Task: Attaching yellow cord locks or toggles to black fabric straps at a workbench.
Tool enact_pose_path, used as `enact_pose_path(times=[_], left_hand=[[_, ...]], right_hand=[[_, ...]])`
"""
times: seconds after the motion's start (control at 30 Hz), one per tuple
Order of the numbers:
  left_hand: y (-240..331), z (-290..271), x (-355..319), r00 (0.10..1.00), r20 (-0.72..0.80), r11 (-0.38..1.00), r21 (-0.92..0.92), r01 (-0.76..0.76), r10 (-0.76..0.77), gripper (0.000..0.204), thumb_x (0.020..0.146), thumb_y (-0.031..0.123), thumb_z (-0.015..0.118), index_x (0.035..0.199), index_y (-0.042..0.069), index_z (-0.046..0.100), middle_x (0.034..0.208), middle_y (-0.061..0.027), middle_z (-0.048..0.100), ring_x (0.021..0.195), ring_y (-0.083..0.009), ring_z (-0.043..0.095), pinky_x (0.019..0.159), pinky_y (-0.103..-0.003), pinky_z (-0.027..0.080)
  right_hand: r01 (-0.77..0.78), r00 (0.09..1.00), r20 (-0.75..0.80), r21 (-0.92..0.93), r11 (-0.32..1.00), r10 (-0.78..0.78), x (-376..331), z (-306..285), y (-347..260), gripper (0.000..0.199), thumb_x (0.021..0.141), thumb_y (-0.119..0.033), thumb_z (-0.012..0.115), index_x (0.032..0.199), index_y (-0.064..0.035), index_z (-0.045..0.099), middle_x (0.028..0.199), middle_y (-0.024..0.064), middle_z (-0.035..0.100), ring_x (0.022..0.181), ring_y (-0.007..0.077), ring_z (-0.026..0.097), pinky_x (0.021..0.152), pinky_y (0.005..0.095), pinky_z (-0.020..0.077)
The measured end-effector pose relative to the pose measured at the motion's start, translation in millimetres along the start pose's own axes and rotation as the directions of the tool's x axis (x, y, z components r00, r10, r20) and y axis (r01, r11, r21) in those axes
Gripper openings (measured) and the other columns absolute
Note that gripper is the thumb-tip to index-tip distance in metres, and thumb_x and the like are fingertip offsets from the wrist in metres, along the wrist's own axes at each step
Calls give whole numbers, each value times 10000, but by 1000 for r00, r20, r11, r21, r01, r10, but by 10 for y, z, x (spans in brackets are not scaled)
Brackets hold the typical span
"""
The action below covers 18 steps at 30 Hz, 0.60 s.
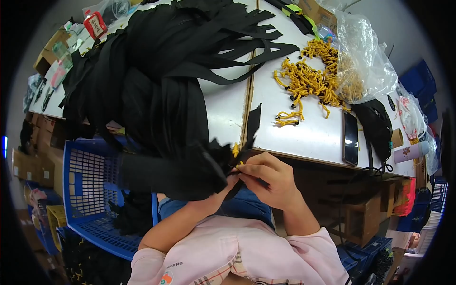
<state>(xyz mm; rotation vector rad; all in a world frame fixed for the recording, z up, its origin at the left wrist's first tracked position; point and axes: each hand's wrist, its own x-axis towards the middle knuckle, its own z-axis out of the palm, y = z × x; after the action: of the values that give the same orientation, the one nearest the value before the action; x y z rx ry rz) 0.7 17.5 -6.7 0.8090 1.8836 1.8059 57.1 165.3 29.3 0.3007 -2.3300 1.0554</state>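
My workplace, crowded on all sides.
White tabletop [304,135] before me, blue crate [90,190] at left, cardboard boxes [363,218] beneath.

Bright, even overhead light falls on the white tabletop [313,133], which shows a mild sheen and only soft shadows. The heap of black fabric strips [156,80] swallows detail. Fisheye distortion bends straight edges toward a dark vignetted rim; the centre is sharp, the margins slightly soft.

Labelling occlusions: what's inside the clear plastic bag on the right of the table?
The clear plastic bag holds yellow cords, seen through the film; more of them spill onto the white table beside it. The bag's crumpled upper part hides whatever else is in there.
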Motion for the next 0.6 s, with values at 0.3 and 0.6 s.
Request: enact_pose_path(times=[0.3, 0.6], left_hand=[[143, 7, 34, 994, -104, 986, -167, 25, -43, 255, 802, 154, 559, 1005, 7, 514, 936, -47, 531, 883, -114, 487, 791, -241, 392], [185, -35, 63, 971, -7, 867, -451, 209, -238, 250, 708, 86, 620, 922, -4, 526, 882, -82, 545, 811, -140, 521, 736, -255, 432]], right_hand=[[-232, 912, -203, 461, 857, 356, -245, 372, 2, 89, 730, 2, 586, 806, 26, 545, 709, 43, 510, 531, 74, 473, 463, 175, 374], [-573, 649, 527, 813, -103, 548, -161, 142, 76, 71, 744, -23, 575, 713, -21, 511, 555, -16, 433, 435, 29, 336, 363, 171, 241]])
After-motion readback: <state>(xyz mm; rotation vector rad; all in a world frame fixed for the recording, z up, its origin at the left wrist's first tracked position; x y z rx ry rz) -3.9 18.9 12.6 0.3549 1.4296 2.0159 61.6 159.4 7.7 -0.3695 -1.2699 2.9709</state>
